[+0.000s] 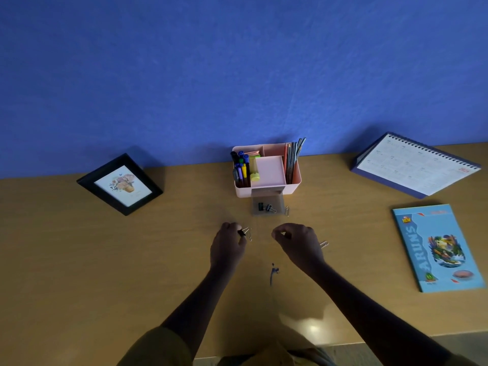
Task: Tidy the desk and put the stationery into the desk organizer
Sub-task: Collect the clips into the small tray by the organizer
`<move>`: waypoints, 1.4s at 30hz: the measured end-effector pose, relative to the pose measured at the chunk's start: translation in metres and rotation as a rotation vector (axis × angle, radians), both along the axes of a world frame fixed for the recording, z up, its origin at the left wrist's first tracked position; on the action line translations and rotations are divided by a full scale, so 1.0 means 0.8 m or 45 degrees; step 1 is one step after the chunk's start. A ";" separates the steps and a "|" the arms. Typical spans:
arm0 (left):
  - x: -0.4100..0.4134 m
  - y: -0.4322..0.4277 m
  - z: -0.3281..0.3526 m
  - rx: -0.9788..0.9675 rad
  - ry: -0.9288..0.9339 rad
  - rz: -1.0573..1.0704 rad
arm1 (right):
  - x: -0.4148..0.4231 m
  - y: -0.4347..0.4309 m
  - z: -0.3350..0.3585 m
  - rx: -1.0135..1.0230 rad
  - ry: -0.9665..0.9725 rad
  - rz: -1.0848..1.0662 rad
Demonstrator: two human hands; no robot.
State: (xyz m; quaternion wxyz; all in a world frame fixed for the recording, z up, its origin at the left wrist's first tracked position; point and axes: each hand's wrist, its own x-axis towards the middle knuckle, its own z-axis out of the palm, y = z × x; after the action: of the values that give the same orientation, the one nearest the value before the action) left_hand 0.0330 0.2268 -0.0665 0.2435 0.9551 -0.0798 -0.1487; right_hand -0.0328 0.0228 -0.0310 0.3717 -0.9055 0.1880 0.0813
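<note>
A black binder clip point(241, 232) is pinched in the curled left hand point(228, 244) over the desk point(105, 260), near the pink desk organizer point(291, 180), while the right hand point(298, 241) is curled with fingertips drawn together, its contents not discernible

The left hand point(228, 244) pinched a black binder clip point(241, 233) near the pink organizer point(243, 192), whose open drawer point(277, 201) held two more; the right hand point(298, 243) hovered alongside, fingers curled.

Two black clips point(265, 207) in organizer drawer point(279, 200)
</note>
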 end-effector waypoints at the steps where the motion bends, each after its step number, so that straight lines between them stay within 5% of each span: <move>1: -0.002 0.000 0.003 -0.035 -0.002 -0.010 | 0.002 0.002 0.002 0.025 -0.016 0.035; 12: -0.005 -0.027 0.043 -0.379 -0.087 -0.204 | 0.043 -0.001 0.019 0.171 -0.021 0.122; 17: -0.001 -0.025 0.044 -0.479 -0.084 -0.029 | 0.066 -0.015 0.026 0.109 -0.092 0.034; 22: 0.001 -0.013 0.037 -0.789 0.480 0.769 | 0.097 -0.012 0.015 -0.199 -0.176 0.040; 26: 0.008 -0.002 0.031 -0.919 0.688 1.005 | 0.110 0.000 0.000 -0.325 -0.077 0.095; 38: 0.030 -0.009 0.033 -1.132 1.034 1.122 | 0.113 -0.009 -0.020 -0.297 -0.071 0.082; 42: 0.036 -0.025 0.036 -1.223 1.144 1.121 | 0.089 -0.018 -0.010 0.009 -0.120 -0.304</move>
State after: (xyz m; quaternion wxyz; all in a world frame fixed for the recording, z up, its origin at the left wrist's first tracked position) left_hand 0.0621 0.2066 -0.0380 0.6745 0.5378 0.3558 -0.3594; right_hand 0.0383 0.0081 -0.0390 0.3905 -0.8781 0.2765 -0.0055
